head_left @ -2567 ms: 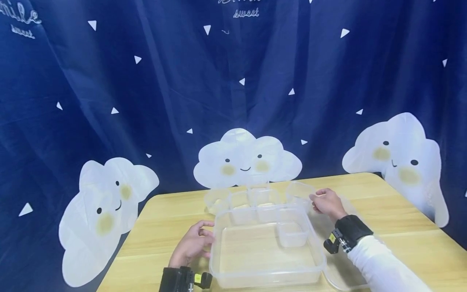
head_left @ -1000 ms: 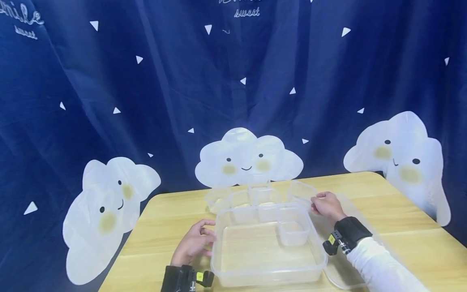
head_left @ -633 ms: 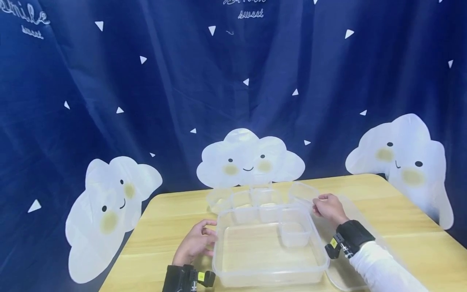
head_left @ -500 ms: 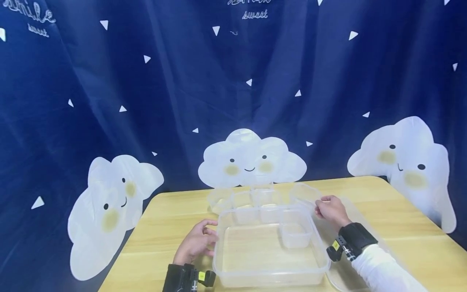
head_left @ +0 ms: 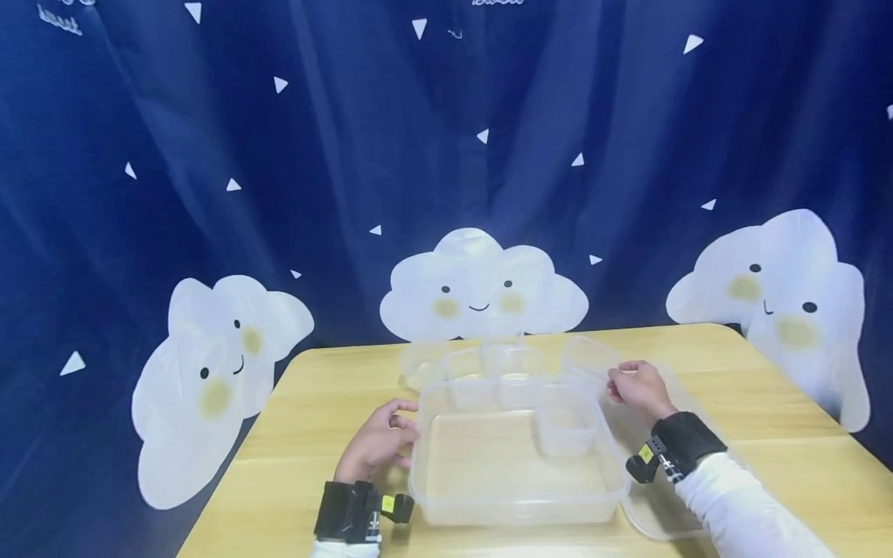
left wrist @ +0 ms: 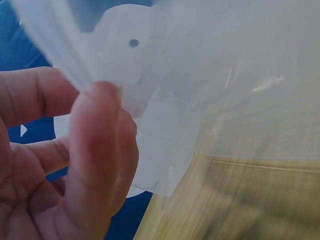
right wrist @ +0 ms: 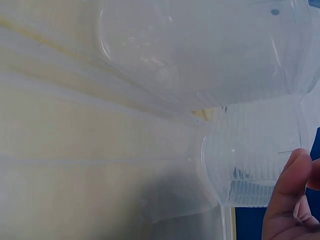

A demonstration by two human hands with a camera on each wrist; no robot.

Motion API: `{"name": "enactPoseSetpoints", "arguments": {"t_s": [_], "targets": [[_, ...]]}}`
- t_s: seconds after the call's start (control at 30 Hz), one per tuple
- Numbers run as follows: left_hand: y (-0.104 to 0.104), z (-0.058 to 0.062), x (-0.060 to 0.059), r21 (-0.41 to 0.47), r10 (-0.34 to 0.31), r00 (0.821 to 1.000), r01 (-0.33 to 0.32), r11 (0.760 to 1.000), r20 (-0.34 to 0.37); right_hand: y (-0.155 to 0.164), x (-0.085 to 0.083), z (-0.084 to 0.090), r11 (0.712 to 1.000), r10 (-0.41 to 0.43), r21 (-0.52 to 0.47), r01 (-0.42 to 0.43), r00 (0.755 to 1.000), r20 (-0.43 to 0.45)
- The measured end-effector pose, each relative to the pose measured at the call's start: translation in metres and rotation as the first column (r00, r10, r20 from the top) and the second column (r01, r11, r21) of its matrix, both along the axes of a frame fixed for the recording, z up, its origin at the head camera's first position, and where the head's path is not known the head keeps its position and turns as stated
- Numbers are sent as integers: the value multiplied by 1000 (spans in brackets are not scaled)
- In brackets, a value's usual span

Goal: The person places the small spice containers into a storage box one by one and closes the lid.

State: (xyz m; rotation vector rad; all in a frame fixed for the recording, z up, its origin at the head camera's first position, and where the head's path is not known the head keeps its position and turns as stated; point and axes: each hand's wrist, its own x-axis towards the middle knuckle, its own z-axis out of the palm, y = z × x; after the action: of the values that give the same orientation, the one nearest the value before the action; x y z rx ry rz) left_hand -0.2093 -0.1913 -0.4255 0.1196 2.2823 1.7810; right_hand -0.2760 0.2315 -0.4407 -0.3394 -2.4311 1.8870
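Observation:
A large clear plastic container (head_left: 516, 511) sits on the table, and a small clear box (head_left: 567, 438) stands inside at its far right corner. My left hand (head_left: 377, 442) is at the container's left side, its bent fingers touching the outer wall; in the left wrist view the thumb (left wrist: 95, 155) lies against the plastic near the rim. Behind the right far corner, my right hand (head_left: 640, 390) pinches the edge of another small clear box (head_left: 589, 358), which is tilted. In the right wrist view the thumb (right wrist: 290, 185) is on that box's ribbed wall (right wrist: 255, 145).
Several more small clear boxes (head_left: 470, 372) stand behind the large container. A flat clear lid (head_left: 656, 511) lies on the wooden table (head_left: 279, 434) at the right, partly under my right forearm. A dark blue curtain (head_left: 335, 155) with cloud pictures hangs behind.
The head view has shifted and tilted slightly. Both hands keep the same places at the container and the tilted small box, with little visible movement of either.

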Motion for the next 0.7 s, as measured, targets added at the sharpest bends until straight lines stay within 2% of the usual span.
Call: {"name": "enactPoseSetpoints", "arguments": {"t_s": [0.13,0.33,0.47,0.7], "targets": [[2,1,-3,-11,19,1000,-19,1000,0,-1,-2,6,1000,14,-4,-14,1000,14],[2,-3,-1,1,-21,1000,21,1000,11,1,6,2,1000,-15,9,15,1000,15],[1,-5,0,-3,-20,1000,20,1000,3,2,6,2,1000,-11,11,11,1000,4],[0,0,-3,-11,-7,1000,6,1000,-24,6,1,11,1000,16,4,-16,1000,-23]]}}
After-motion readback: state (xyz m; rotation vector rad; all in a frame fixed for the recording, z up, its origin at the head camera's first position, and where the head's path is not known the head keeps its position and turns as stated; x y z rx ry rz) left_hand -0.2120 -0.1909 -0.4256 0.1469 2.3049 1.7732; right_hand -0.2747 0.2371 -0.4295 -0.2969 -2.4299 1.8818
